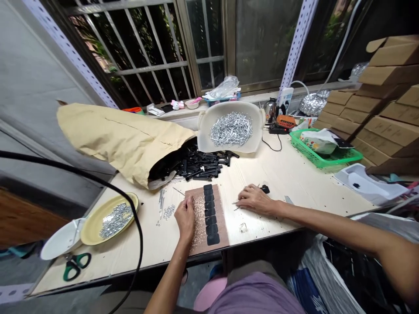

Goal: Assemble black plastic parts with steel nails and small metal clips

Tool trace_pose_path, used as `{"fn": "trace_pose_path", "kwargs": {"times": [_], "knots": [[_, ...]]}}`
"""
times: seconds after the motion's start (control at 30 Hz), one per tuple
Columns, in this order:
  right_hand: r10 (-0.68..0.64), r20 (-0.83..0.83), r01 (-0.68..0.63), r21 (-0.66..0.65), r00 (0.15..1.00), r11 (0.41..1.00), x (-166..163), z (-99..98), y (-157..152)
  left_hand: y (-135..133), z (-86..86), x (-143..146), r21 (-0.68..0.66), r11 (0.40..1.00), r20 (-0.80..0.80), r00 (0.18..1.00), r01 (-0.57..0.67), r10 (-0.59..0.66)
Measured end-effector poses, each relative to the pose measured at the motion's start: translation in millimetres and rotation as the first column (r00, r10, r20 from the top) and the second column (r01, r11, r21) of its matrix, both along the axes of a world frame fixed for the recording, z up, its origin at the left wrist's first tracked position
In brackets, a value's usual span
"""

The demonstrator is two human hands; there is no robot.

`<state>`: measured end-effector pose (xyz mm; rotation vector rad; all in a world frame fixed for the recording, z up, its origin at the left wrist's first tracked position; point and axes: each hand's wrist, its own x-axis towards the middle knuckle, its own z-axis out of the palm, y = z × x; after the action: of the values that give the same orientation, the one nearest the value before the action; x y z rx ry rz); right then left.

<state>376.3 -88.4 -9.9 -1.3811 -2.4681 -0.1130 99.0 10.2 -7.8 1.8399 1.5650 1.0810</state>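
My left hand (185, 216) rests at the left edge of a brown board (222, 218), its fingers curled closed; whatever they pinch is hidden. A thin metal pin (178, 191) lies just beyond those fingertips. Pale specks cover the left half of the board, and a column of black rounded plastic pieces (211, 219) runs along its right half. To the right of the board, my right hand (253, 199) is low over the tabletop with bent fingers pressed together. Thin silvery bits show at its fingertips, too small to name. A small black part (265, 189) lies just past this hand.
Black plastic parts (199, 165) spill from a paper sack (124, 139). Behind stands a white basin (204, 138) of metal pins. At left are small washers (169, 212), a yellow dish (85, 231) and scissors (77, 265); at right, a green basket (322, 163) and stacked cartons (386, 135).
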Motion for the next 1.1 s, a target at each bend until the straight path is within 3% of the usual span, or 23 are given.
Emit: {"fn": "trace_pose_path", "kwargs": {"times": [0.13,0.27,0.37,0.47,0.53,0.6,0.73,0.93,1.1], "knots": [[-0.062,-0.002,0.062,-0.02,0.998,0.998,25.7,-1.5,-21.8,-1.4,-1.0,-3.6,0.001,0.999,0.057,0.998,0.038,-0.038],[-0.07,-0.041,0.069,-0.022,0.997,0.997,32.2,15.6,-17.0,-0.8,-4.6,-5.2,-0.006,0.999,0.099,0.994,0.051,-0.051],[-0.079,-0.135,0.082,0.02,0.988,0.996,1.4,33.3,18.5,0.0,-6.6,-4.8,-0.026,0.998,0.105,0.993,0.055,-0.052],[-0.078,-0.176,0.074,-0.03,0.981,0.997,-57.8,46.2,74.1,-1.7,-6.4,-3.8,-0.03,0.998,0.111,0.993,0.051,-0.048],[-0.102,-0.086,0.091,-0.128,0.991,0.988,-103.0,51.1,113.4,-5.6,-4.7,-3.7,-0.024,0.998,0.131,0.99,0.063,-0.06],[-0.205,0.049,0.21,-0.266,0.978,0.941,-144.1,52.7,148.6,-11.0,-1.8,-6.1,-0.031,0.996,0.156,0.984,0.087,-0.081],[-0.275,0.118,0.299,-0.331,0.954,0.895,-199.9,44.8,192.7,-15.5,5.6,-26.5,-0.041,0.996,0.12,0.99,0.078,-0.072],[-0.178,0.098,0.202,-0.371,0.979,0.906,-234.2,30.9,198.3,0.8,12.1,-77.4,0.059,0.993,-0.063,0.992,-0.104,0.108],[-0.142,0.032,0.144,-0.347,0.989,0.927,-205.8,40.2,194.9,1.9,5.5,-83.1,0.143,0.99,-0.283,0.958,-0.016,0.056]]}}
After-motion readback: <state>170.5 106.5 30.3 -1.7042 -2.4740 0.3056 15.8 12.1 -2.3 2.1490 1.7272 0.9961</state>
